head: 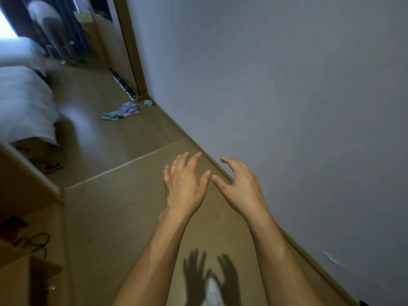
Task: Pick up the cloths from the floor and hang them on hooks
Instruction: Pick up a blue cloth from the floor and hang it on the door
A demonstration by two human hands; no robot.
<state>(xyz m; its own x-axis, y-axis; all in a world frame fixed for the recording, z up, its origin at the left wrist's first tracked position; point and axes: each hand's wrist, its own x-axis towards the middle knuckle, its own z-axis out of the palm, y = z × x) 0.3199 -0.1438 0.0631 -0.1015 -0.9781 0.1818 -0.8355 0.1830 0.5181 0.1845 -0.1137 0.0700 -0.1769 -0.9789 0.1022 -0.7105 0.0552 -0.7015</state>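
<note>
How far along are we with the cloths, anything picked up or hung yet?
Nothing looks done: no hook or hung cloth is in view. Both the left hand and right hand are open and hold nothing. The cloths are still in a heap on the floor ahead, by the wall.

Dim room, window glare (7,25) upper left, blurred, warped edges.

Bed (24,102) blurred, cut by left edge; cloths (123,111) small, count unclear; shoe (213,292) cut by bottom edge.
</note>
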